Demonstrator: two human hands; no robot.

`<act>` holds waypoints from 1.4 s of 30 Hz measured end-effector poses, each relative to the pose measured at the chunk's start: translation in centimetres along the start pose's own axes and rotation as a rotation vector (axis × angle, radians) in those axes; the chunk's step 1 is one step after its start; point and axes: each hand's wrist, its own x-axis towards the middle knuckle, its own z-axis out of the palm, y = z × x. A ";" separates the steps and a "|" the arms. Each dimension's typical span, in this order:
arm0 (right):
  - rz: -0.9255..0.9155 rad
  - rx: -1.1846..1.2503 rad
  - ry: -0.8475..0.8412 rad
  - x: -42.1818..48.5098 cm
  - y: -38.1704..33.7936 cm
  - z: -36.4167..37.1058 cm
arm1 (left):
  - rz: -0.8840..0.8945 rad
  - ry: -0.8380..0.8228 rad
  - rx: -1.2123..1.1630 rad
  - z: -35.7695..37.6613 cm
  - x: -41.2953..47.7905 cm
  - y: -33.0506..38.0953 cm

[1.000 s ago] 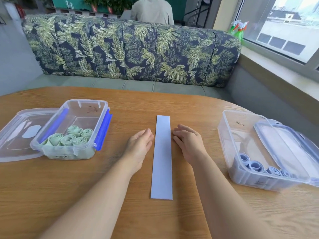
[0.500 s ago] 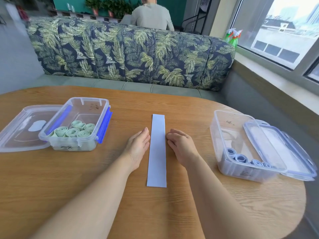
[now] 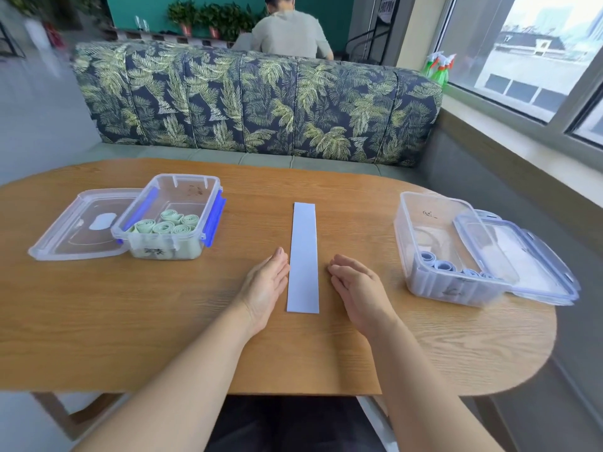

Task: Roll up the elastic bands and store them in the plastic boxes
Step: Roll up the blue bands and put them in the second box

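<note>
Boxes [image 3: 169, 216] [image 3: 447, 252] flank flat band [image 3: 303, 256]; hands [image 3: 266, 285] [image 3: 355, 288] beside.

Nothing here can actually be read. The left plastic box [image 3: 153, 253] has dark scrawled marks on its near wall and fainter ones on its far wall. The right plastic box [image 3: 430, 214] bears similar illegible marks. A sign [image 3: 388, 7] far back is too blurred.
</note>
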 end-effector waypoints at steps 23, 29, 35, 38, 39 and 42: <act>-0.445 -0.433 0.081 -4.2 2.3 -2.6 | 0.400 -0.005 0.767 -3.2 -3.0 -1.3; -0.555 -0.672 -0.063 -4.1 3.1 -2.9 | 0.460 -0.101 0.995 -3.0 -2.2 -2.4; -0.628 -0.957 -0.131 -3.2 3.4 -2.5 | 0.467 -0.133 1.062 -3.0 -1.3 -2.6; -0.631 -1.030 -0.137 -2.9 3.3 -2.3 | 0.476 -0.137 1.036 -3.1 -1.0 -2.8; -0.628 -1.037 -0.136 -2.8 3.2 -2.2 | 0.486 -0.142 1.034 -3.1 -0.9 -2.8; -0.610 -1.043 -0.139 -2.6 2.9 -2.1 | 0.514 -0.157 1.042 -3.2 -0.8 -2.9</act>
